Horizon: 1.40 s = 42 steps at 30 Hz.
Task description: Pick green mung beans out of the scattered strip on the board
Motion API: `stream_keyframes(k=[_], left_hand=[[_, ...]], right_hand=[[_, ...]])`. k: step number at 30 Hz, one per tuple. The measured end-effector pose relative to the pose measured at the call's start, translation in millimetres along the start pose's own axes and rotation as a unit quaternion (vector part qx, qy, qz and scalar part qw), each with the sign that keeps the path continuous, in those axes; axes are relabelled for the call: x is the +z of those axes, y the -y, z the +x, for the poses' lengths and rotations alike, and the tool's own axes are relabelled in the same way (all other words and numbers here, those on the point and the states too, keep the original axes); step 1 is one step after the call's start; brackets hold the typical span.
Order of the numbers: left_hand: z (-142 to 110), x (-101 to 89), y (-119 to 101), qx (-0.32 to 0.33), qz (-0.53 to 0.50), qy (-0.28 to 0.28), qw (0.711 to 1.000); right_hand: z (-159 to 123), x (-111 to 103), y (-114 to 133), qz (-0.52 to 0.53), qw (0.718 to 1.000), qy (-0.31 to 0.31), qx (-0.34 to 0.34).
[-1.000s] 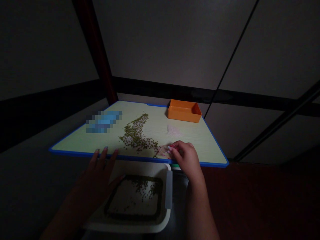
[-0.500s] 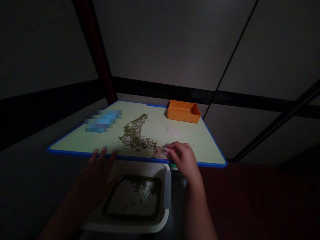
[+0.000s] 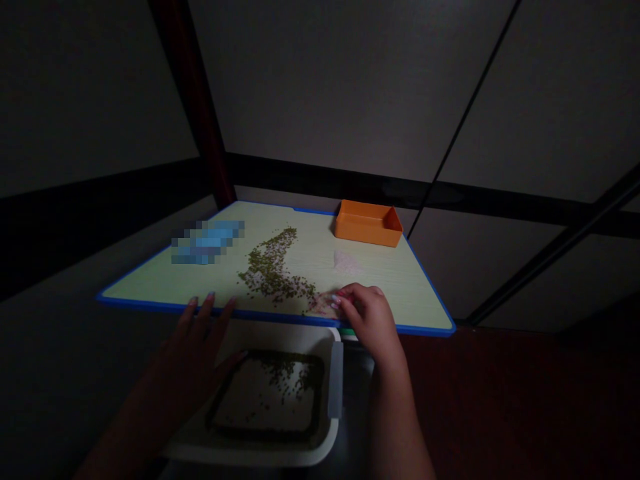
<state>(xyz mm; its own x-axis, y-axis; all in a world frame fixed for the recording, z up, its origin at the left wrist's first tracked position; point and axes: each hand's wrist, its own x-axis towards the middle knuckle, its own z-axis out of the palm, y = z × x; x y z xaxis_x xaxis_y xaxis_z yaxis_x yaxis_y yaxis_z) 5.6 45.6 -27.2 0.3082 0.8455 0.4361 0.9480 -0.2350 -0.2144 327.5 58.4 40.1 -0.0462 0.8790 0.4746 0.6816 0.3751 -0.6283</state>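
A spread of small green beans (image 3: 273,270) lies on a pale green table top (image 3: 390,280) with a blue edge. My right hand (image 3: 367,313) rests at the table's near edge, its fingers curled and pinched together over a small pinkish pile (image 3: 323,303) beside the beans. What the fingertips hold is too small to see. My left hand (image 3: 197,343) lies with fingers stretched out along the left rim of a white tub (image 3: 334,380), fingertips against the table's blue edge. The tub sits below the table edge and holds some green beans.
An orange rectangular box (image 3: 369,223) stands at the table's far right. A blurred blue object (image 3: 207,241) lies at the far left. A faint whitish patch (image 3: 346,261) lies between box and hand. Dark walls and a dark post surround the table.
My right hand's fingers have shifted slightly at the pinkish pile. The left hand and the tub have stayed where they were.
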Motion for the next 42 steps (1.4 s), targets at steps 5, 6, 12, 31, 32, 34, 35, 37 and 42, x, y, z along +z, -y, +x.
stream_keyframes(k=[5,6,12,31,32,34,35,37,42], left_hand=[[-1,0.1,-1,-0.01,-0.003,0.01,1.0],[-1,-0.1,-1,-0.01,-0.002,0.009,1.0],[-2,-0.3,-2,-0.007,-0.002,0.007,1.0],[0,0.4,0,0.006,-0.008,-0.016,1.0],[-1,0.7,0,0.005,-0.007,-0.018,1.0],[-1,0.5,-1,0.004,-0.007,-0.022,1.0],[-2,0.2,-1,0.004,-0.006,-0.022,1.0],[-2,-0.5,-2,0.004,-0.003,-0.022,1.0],[-1,1.5,0,0.008,0.006,-0.016,1.0]], right_hand=[[1,4,-1,-0.021,1.0,-0.002,0.005],[1,5,-1,-0.026,1.0,-0.004,0.005],[2,8,0,-0.029,1.0,-0.008,-0.006],[1,9,3,-0.015,1.0,-0.006,-0.014],[1,10,3,-0.014,1.0,-0.006,-0.014],[2,11,4,-0.015,1.0,-0.008,-0.012],[2,12,4,-0.016,1.0,-0.009,-0.011],[2,13,5,-0.018,1.0,-0.009,-0.012],[1,14,8,0.015,1.0,0.0,-0.026]])
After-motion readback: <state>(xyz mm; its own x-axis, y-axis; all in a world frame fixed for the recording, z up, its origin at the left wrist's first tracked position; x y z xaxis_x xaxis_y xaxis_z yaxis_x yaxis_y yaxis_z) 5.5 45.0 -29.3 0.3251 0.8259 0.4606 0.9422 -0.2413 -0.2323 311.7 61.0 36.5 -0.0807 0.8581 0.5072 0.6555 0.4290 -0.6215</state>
